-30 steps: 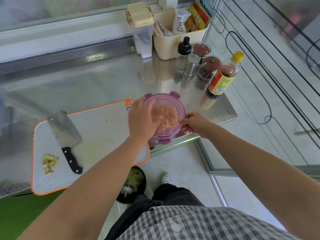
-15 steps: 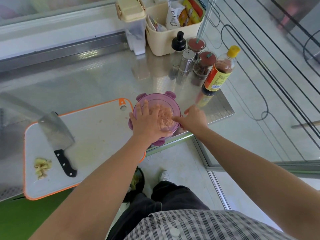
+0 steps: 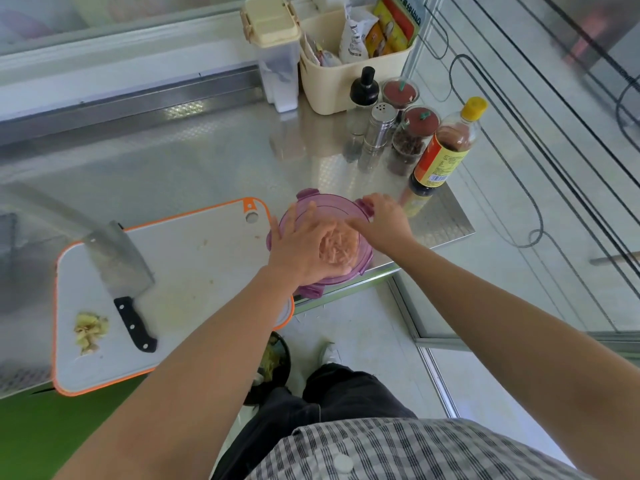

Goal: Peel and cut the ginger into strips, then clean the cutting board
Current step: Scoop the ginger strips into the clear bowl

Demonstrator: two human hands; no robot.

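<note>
A round container with a purple lid [image 3: 322, 209] stands on the steel counter, just right of the white, orange-rimmed cutting board [image 3: 194, 271]. Ginger strips [image 3: 341, 247] show through the lid. My left hand [image 3: 304, 247] lies flat on the lid, fingers spread and pressing down. The fingers of my right hand [image 3: 384, 223] rest over the latch at the lid's upper right, with the thumb on the lid. A cleaver [image 3: 117, 261] with a black handle lies on the board's left part. A small pile of ginger peel [image 3: 90, 329] sits to the left of the handle.
Behind the container stand a soy sauce bottle [image 3: 446, 150], a steel shaker [image 3: 379, 128], spice jars, a beige basket [image 3: 346, 84] and a lidded box [image 3: 277, 57]. The counter edge runs just under the container. A dark bin [image 3: 273, 365] stands on the floor below.
My left hand went from the container's left side to flat on top of the lid. My right hand moved from the right rim up to the upper-right latch.
</note>
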